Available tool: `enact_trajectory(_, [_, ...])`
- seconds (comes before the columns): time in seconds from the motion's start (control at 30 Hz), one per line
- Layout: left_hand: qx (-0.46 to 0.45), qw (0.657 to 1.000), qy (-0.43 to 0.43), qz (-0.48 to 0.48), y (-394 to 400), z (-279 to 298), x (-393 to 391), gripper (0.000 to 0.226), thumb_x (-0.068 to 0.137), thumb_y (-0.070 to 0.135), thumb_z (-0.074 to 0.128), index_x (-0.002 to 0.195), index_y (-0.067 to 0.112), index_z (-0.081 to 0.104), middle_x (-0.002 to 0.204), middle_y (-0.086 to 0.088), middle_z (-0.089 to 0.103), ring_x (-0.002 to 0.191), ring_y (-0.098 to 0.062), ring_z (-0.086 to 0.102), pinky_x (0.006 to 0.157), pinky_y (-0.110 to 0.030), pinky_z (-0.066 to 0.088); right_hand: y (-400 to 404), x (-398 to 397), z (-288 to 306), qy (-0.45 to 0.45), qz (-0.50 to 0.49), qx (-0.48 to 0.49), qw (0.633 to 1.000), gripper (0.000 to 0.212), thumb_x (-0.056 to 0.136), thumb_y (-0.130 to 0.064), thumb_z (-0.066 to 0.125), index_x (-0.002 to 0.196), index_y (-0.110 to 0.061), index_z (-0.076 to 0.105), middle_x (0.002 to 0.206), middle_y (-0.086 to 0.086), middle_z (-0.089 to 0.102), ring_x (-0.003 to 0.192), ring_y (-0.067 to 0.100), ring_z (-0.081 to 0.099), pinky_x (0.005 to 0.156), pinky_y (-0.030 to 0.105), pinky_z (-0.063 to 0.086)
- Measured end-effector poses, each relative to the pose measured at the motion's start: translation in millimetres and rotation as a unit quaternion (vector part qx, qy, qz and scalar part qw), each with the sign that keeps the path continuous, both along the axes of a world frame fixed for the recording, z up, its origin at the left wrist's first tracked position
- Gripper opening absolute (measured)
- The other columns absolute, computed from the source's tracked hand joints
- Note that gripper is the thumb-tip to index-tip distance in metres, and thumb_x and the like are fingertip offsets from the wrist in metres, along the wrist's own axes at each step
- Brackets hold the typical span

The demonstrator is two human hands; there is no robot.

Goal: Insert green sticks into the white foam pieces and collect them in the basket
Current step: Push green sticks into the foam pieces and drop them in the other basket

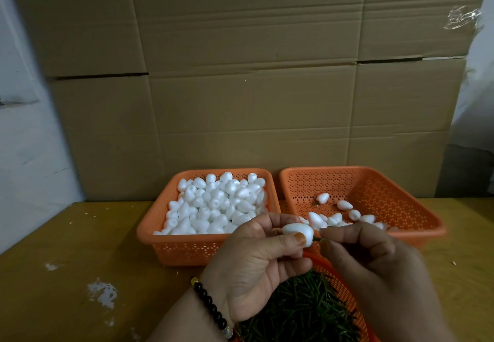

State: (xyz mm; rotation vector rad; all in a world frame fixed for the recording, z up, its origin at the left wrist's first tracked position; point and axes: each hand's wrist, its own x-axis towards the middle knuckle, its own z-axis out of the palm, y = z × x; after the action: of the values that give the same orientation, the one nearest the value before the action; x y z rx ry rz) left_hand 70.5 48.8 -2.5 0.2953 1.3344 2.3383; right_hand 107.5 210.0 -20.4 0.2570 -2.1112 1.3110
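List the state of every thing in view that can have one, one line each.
Left orange perforated plastic basket: heaped with plain white foam pieces.
Right orange perforated plastic basket: mostly bare, a few foam pieces lying near its front.
Near orange basket: full of loose green sticks.
White egg-shaped foam piece: held in the left hand.
Thin green stick: pinched by the right hand, tip at the foam.

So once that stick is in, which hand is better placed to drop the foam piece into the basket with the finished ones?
Probably the left hand: it already grips the foam piece, and the right basket lies just beyond it. The right hand only pinches the green stick.
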Motion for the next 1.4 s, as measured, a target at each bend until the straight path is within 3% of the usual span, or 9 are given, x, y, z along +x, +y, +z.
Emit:
enact_trajectory(0.3, [0.016,1.0,-0.017,-0.01,-0.2,-1.7,-1.0,0.03,0.061,-0.003,0.075,0.09,0.001,0.069,0.079,-0.014,0.067,0.06,-0.014,0.061,0.055,-0.029,0.056,0.4,0.6,-1.1,0.022,-0.001,0.006,1.0,0.029,0.069,-0.007,0.078,0.072,-0.035,0.071,0.07,-0.023,0.069,0.068,-0.006,0.065,0.059,0.006,0.048])
enact_trajectory(0.5, [0.019,0.999,-0.023,-0.012,1.2,-1.7,-0.1,0.042,0.056,0.001,0.079,0.095,0.0,0.065,0.078,-0.013,0.067,0.059,-0.013,0.062,0.055,-0.028,0.056,0.1,0.4,0.1,0.026,-0.008,0.005,1.0,0.029,0.068,-0.006,0.079,0.072,-0.033,0.072,0.07,-0.025,0.069,0.069,-0.008,0.066,0.061,0.005,0.047])
enact_trajectory(0.67, [0.026,0.999,-0.03,-0.015,2.0,-1.5,0.0,0.035,0.065,-0.001,0.076,0.097,-0.001,0.063,0.079,-0.012,0.067,0.059,-0.012,0.061,0.055,-0.027,0.056,0.5,0.7,-0.6,0.013,-0.005,0.0,1.0,0.026,0.069,-0.007,0.078,0.074,-0.031,0.073,0.075,-0.022,0.071,0.071,-0.006,0.067,0.065,0.012,0.052])
enact_trajectory(0.83, [0.035,0.999,-0.034,-0.018,3.3,-0.7,1.1,0.025,0.067,-0.002,0.071,0.092,-0.001,0.066,0.077,-0.012,0.066,0.058,-0.012,0.061,0.054,-0.027,0.056,0.2,0.6,1.3,0.017,-0.011,0.003,1.0,0.025,0.069,-0.007,0.078,0.073,-0.031,0.073,0.076,-0.024,0.07,0.073,-0.007,0.066,0.069,0.011,0.052])
enact_trajectory(1.0, [0.041,0.998,-0.049,-0.018,2.7,0.5,1.2,0.019,0.069,-0.004,0.069,0.087,0.001,0.07,0.077,-0.012,0.066,0.058,-0.013,0.061,0.054,-0.028,0.056,1.5,-1.2,-0.8,0.006,0.001,-0.009,1.0,0.025,0.07,-0.008,0.077,0.077,-0.031,0.073,0.075,-0.019,0.071,0.069,-0.004,0.067,0.061,0.01,0.051])
enact_trajectory(1.17, [0.057,0.995,-0.084,-0.008,3.4,1.8,1.3,0.024,0.069,-0.003,0.066,0.091,0.002,0.065,0.075,-0.012,0.066,0.056,-0.013,0.061,0.052,-0.027,0.056,2.1,-2.2,-1.2,-0.011,0.036,-0.037,0.999,0.036,0.071,-0.003,0.077,0.091,-0.033,0.069,0.081,-0.008,0.072,0.073,0.002,0.068,0.066,0.013,0.052])
enact_trajectory(1.33, [0.073,0.992,-0.104,-0.021,2.5,3.4,1.4,0.015,0.07,-0.003,0.065,0.083,0.001,0.071,0.075,-0.014,0.066,0.056,-0.015,0.062,0.052,-0.028,0.056,2.3,-1.9,1.6,0.011,0.03,-0.009,0.999,0.034,0.07,-0.003,0.077,0.088,-0.032,0.071,0.079,-0.011,0.07,0.071,0.001,0.067,0.063,0.01,0.05])
enact_trajectory(1.4, [0.073,0.992,-0.099,-0.025,2.4,3.7,1.8,0.014,0.07,-0.003,0.065,0.08,0.002,0.074,0.075,-0.014,0.067,0.057,-0.015,0.062,0.052,-0.028,0.056,1.6,-1.4,3.6,0.032,0.03,-0.009,0.999,0.029,0.069,-0.013,0.076,0.089,-0.032,0.071,0.077,-0.013,0.069,0.07,0.001,0.066,0.061,0.007,0.048])
